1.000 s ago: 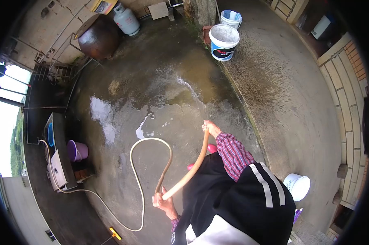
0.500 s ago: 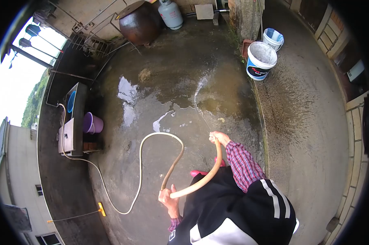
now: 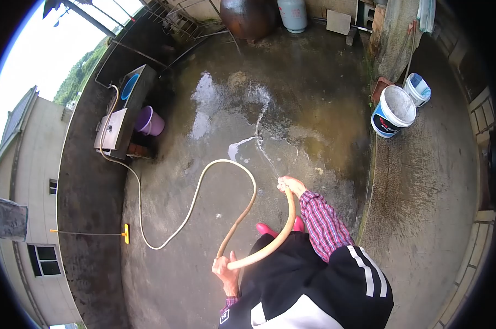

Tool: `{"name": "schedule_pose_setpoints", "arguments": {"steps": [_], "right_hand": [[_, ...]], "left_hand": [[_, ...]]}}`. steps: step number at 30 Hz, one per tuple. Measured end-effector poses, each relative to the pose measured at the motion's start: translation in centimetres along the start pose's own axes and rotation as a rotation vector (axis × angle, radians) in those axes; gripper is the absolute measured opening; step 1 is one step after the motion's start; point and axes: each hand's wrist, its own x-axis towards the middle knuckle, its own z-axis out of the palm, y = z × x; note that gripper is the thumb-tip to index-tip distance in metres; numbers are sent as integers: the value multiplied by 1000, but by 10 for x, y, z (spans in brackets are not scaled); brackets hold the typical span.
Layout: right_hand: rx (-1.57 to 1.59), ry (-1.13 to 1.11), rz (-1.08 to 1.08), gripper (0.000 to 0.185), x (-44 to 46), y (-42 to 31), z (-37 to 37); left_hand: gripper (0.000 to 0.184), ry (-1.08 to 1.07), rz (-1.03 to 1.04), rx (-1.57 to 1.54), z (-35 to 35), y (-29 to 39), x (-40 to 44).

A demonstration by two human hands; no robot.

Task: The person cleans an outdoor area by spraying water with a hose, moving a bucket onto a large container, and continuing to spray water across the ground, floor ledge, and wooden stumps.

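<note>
Your water jet [image 3: 261, 148] has swung toward the purple bucket [image 3: 150, 121], hitting concrete floor [image 3: 174, 189] nearer it, right hand [image 3: 292, 185] clamped round the hose [image 3: 272, 245] tip, left hand [image 3: 225, 271] clamped farther back!

Daylight burns the sky [image 3: 45, 55] white and glares off the wet floor [image 3: 204, 101], while fisheye edges bend into black.

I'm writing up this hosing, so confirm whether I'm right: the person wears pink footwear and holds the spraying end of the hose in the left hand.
Wrong hand: the head view shows the right hand holding the spraying end of the hose. The footwear is indeed pink.
</note>
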Motion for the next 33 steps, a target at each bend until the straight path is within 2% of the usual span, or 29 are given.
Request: {"name": "schedule_pose_setpoints", "arguments": {"steps": [3,6,9,12,16,17,22,24,25,26,28,31,33], "right_hand": [[-107,28,-64,20,-3,0,9],[-25,-18,-178,18,-4,-4,-5],[135,152,-235,16,-28,-20,-23],[214,155,-361,15,-36,-32,-40],[302,307,-468,14,-56,-30,-68],[355,338,-432,15,-64,-29,-75],[600,444,-466,18,-111,17,-112],[805,547,-333,18,-122,47,-137],[933,481,-326,19,-118,82,-172],[950,492,-338,19,-130,92,-172],[1077,677,-342,19,-158,112,-164],[1199,757,-439,13,-142,194,-225],[1279,797,-393,13,-186,175,-198]], "left_hand": [[40,41,-10,-22,3,0,-3],[41,60,-26,-24,8,-2,0],[41,62,28,-29,19,-3,3],[41,3,94,-56,25,-9,11],[40,-61,152,-83,31,-4,24],[40,-75,173,-95,34,-2,26],[39,-142,273,-162,47,11,33],[40,-215,309,-194,52,11,34],[40,-228,341,-217,55,14,36],[40,-241,358,-225,58,17,38],[39,-281,443,-269,63,21,40],[38,-354,510,-292,73,31,43],[38,-384,558,-323,80,38,45]]}}
